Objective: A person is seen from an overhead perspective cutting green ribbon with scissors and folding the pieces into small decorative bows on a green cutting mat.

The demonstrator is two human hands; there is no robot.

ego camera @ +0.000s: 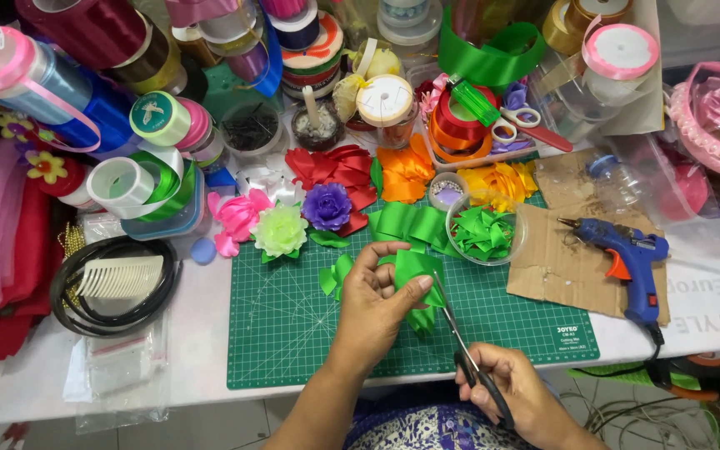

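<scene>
A: Which step is in hand at this moment?

B: It seems to be the cutting step. The left hand [377,296] pinches a folded piece of bright green satin ribbon [417,271] between thumb and fingers, above the dark green gridded cutting mat [293,333]. The right hand [506,392] grips the black handles of a pair of slim metal scissors [453,325], with the fingers closed through the loops.

A: Where do the blades stand?

B: They point toward 11 o'clock from the right hand, and their tip touches the right edge of the ribbon. I cannot tell if the blades are already around the fabric or only beside it.

A: What does the next move call for?

B: In my judgement, the person needs a steady pinch on the ribbon and a clean closing of the blades, with the thumb kept away from the edge.

A: What lies around?

B: At 1 o'clock from the ribbon stands a round clear plastic bowl [485,229] with cut green pieces. At 3 o'clock a blue glue gun [627,254] rests on a brown cardboard sheet [556,275]. At 10 o'clock lies a pale green ribbon flower [280,231].
</scene>
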